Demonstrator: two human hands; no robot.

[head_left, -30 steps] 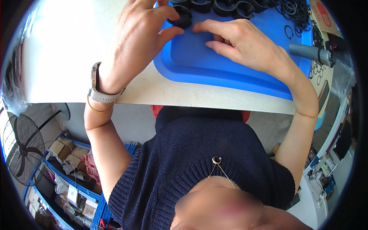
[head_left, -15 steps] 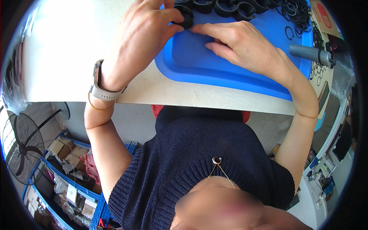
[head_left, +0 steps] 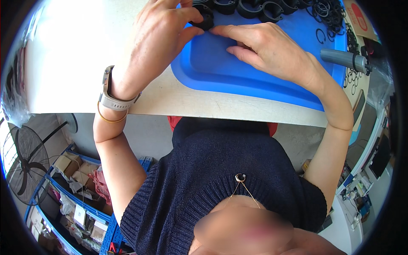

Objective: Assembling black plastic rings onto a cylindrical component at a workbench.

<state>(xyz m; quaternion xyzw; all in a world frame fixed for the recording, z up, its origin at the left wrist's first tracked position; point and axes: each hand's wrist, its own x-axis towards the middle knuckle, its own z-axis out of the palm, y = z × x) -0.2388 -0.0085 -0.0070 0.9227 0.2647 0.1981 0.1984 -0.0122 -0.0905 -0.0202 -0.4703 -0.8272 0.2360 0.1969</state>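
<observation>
Over the left end of the blue tray (head_left: 263,91), my left hand (head_left: 155,40) grips a short black cylindrical ring (head_left: 206,21) between thumb and fingers. Some of those fingers run past the upper edge of the picture. My right hand (head_left: 272,50) comes in from the right, its index finger stretched out with the tip at the ring's lower side. Its thumb is apart from the index, and nothing shows between them; the other fingers are partly hidden. More black cylindrical rings (head_left: 272,12) stand in a row along the tray's far side.
A heap of thin black snap rings (head_left: 327,15) lies at the tray's far right, with one loose snap ring (head_left: 320,36) beside it. A grey cylinder (head_left: 340,58) crosses the right rim. Below left are a fan (head_left: 27,163) and a blue shelf (head_left: 95,212).
The black cylindrical ring has turned or tilted slightly in my left hand. My right index fingertip has shifted a little to the left. Everything else looks the same.
</observation>
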